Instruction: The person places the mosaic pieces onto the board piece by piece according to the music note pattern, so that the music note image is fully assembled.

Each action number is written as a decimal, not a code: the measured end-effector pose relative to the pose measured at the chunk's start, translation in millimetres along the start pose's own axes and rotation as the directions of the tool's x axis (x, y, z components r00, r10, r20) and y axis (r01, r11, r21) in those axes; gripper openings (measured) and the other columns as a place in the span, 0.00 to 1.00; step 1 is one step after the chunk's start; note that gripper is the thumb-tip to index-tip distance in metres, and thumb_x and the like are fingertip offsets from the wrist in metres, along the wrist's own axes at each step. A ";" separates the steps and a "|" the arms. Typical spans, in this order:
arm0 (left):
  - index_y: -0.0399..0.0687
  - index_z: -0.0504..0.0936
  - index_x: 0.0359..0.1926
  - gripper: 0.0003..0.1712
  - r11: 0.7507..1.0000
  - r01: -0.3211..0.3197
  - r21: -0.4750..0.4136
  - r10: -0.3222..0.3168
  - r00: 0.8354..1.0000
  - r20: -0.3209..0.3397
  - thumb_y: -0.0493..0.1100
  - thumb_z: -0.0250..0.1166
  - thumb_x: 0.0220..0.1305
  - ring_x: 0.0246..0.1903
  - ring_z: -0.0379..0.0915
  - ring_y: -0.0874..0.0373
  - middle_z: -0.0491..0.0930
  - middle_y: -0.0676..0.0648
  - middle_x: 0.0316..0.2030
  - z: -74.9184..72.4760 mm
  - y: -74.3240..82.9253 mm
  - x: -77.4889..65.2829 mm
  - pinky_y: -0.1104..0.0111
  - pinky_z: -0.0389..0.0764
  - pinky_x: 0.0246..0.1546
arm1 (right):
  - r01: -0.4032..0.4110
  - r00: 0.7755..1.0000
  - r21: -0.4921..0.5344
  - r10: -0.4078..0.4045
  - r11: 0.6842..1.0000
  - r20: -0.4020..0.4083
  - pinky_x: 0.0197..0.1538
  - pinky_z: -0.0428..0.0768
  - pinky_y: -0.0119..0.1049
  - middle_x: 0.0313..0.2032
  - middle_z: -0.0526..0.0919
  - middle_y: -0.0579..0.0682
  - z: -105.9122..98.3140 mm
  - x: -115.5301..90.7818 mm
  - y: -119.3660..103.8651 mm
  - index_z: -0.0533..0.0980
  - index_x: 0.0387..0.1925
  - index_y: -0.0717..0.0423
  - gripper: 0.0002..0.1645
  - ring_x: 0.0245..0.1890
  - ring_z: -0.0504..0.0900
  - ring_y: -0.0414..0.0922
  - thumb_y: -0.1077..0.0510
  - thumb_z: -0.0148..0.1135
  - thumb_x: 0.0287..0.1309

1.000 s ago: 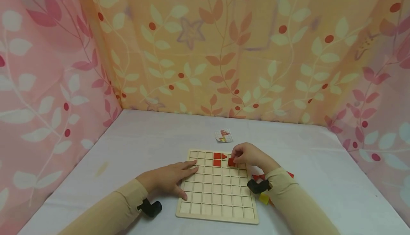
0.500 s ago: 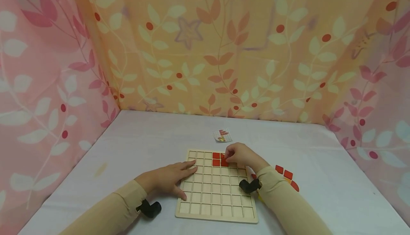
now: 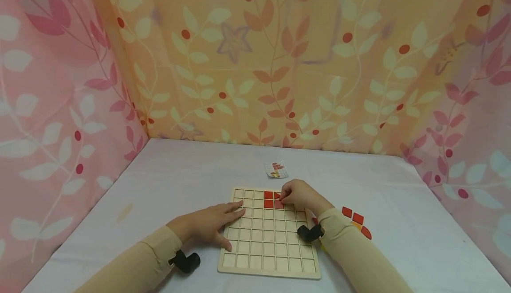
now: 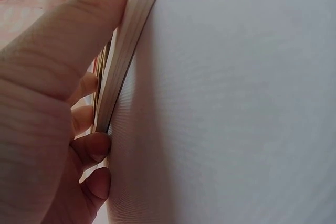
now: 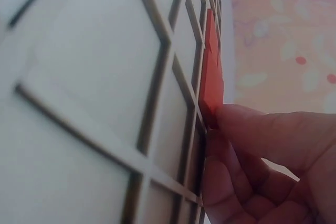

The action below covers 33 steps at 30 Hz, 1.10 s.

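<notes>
A pale wooden grid board lies on the white table. My left hand rests along its left edge with fingers spread, thumb on the rim in the left wrist view. Near the board's far edge, my right hand pinches a red square tile at its right side. In the right wrist view, the thumb touches the end of this red tile, which sits in or on a grid cell. Two red squares fill cells just left of it, and a red triangle, partly hidden by fingers, lies behind it.
A small picture card with a red and yellow pattern lies beyond the board. Several loose red tiles and some yellow or orange ones lie right of the board, partly under the right forearm. Patterned cloth walls the table's back and sides.
My right hand has carried the red square left, to beside the lower red square, and the tile now lies flatter. My left hand has stayed on the board's edge.
</notes>
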State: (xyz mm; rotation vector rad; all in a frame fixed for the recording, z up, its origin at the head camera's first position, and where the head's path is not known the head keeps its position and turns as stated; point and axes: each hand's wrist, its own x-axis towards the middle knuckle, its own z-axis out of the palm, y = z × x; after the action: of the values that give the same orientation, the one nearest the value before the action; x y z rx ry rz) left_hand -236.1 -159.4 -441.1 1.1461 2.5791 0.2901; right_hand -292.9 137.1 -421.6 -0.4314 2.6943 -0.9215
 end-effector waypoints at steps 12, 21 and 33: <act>0.60 0.46 0.71 0.58 1.000 0.011 0.004 -0.011 1.000 0.002 0.77 0.53 0.43 0.69 0.41 0.50 0.39 0.52 0.71 -1.7 1.9 -0.9 0.53 0.55 0.63 | 0.026 0.999 0.018 -0.027 0.999 0.038 0.36 0.71 0.34 0.25 0.80 0.41 -4.6 -3.0 10.6 0.81 0.27 0.52 0.00 0.30 0.72 0.41 0.60 0.66 0.51; 0.60 0.45 0.71 0.58 1.000 0.010 0.009 -0.010 1.000 0.009 0.78 0.52 0.43 0.69 0.41 0.51 0.39 0.53 0.71 0.4 0.7 -0.3 0.52 0.54 0.63 | 0.037 0.999 0.042 -0.038 0.998 0.029 0.37 0.70 0.37 0.26 0.80 0.44 -24.3 -23.1 19.5 0.80 0.28 0.55 0.04 0.30 0.71 0.42 0.59 0.66 0.51; 0.61 0.45 0.71 0.58 1.000 0.010 0.008 -0.010 1.000 0.006 0.77 0.53 0.43 0.69 0.40 0.51 0.39 0.53 0.71 -0.2 0.7 -0.1 0.53 0.55 0.63 | -0.049 0.998 0.035 0.047 0.998 0.049 0.38 0.71 0.38 0.26 0.80 0.45 -47.5 -49.2 39.3 0.81 0.27 0.56 0.04 0.31 0.72 0.43 0.58 0.65 0.51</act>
State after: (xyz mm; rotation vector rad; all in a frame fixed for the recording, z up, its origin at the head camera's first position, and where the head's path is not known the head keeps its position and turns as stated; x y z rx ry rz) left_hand -235.6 -159.0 -440.6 1.1345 2.5822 0.2732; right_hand -271.0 210.5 -402.7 -0.3743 2.6288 -0.9328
